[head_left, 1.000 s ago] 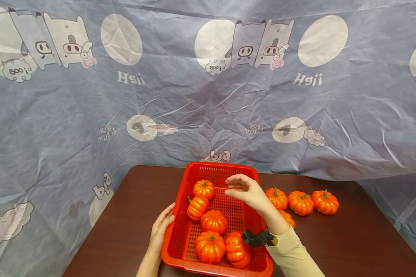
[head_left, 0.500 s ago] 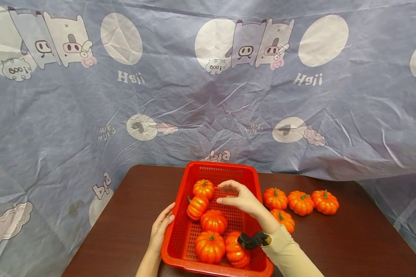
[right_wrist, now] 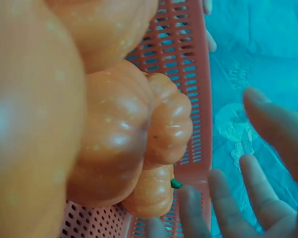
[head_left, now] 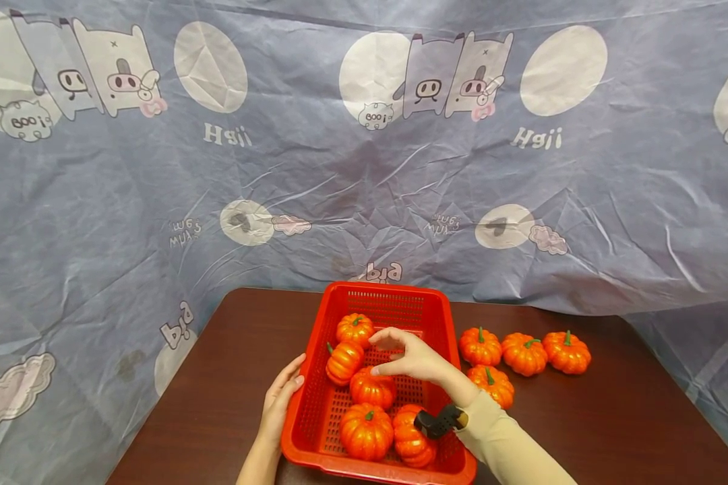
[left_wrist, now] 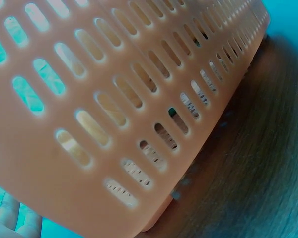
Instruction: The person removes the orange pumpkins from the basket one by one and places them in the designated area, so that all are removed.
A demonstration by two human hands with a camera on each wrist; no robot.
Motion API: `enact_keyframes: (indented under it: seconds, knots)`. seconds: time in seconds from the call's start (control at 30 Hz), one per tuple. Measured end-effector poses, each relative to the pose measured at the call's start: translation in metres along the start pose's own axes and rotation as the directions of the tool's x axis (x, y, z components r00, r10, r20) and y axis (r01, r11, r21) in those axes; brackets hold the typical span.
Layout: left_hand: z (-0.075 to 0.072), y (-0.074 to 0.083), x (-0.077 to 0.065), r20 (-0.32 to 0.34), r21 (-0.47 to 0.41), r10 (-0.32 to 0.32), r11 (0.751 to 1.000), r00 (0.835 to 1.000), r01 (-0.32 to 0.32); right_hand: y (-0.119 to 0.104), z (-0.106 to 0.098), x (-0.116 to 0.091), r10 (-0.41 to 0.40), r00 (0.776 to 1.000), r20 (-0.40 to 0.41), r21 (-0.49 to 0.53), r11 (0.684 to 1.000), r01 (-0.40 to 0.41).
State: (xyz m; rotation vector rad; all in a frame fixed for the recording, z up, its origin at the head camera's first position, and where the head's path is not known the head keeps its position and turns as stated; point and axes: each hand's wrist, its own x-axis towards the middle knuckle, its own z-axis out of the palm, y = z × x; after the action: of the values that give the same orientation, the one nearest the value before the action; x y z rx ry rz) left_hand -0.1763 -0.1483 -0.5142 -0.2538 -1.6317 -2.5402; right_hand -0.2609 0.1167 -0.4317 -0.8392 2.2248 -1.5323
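Note:
A red slotted plastic basket (head_left: 364,469) holds several shiny orange toy pumpkins, one of them the middle pumpkin (head_left: 371,391). My left hand (head_left: 278,404) rests against the basket's left side, fingertips and thumb right at the rim. In the left wrist view the slotted wall (left_wrist: 49,158) fills most of the picture, with a few fingers (left_wrist: 7,213) at the lower left corner. My right hand (head_left: 414,358) reaches over the basket, thumb and fingers spread apart, thumb tip overlapping the middle pumpkin. The right wrist view shows its fingers (right_wrist: 223,203) apart with nothing between them.
Several more pumpkins lie on the dark brown table (head_left: 613,411) to the right, including a near pumpkin (head_left: 491,389) close to the basket's right wall. A grey-blue patterned cloth (head_left: 340,168) hangs behind the table and along its sides.
My right hand has moved left and toward me, from over the basket's right part to above the middle pumpkin. The left hand and the basket stay in place.

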Motion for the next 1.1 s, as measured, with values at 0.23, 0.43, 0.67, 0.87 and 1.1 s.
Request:
enact_keyframes:
  seconds: [0.23, 0.43, 0.67, 0.87, 1.1]
  knots:
    - [0.0, -0.002, 0.001, -0.001, 0.006, 0.012, 1.0, 1.0, -0.012, 0.008, 0.003, 0.0, 0.028, 0.998, 0.057, -0.017, 0.999, -0.027]
    - [0.0, -0.002, 0.0, 0.001, -0.011, 0.008, 1.0, 1.0, -0.008, 0.011, 0.005, 0.0, 0.045, 0.994, 0.095, -0.085, 0.996, -0.037]
    - [0.0, -0.002, 0.0, -0.009, -0.005, -0.005, 1.0, 1.0, 0.005, 0.015, 0.005, 0.0, 0.07, 0.985, 0.156, -0.138, 0.989, -0.048]
    - [0.001, -0.001, 0.0, -0.016, 0.003, -0.005, 1.0, 1.0, 0.005, 0.015, 0.006, -0.001, 0.088, 0.986, 0.142, -0.181, 0.982, -0.062]
    - [0.002, 0.001, 0.0, -0.021, 0.005, -0.019, 1.0, 1.0, 0.019, 0.017, 0.006, 0.0, 0.094, 0.983, 0.158, -0.079, 0.993, -0.082]
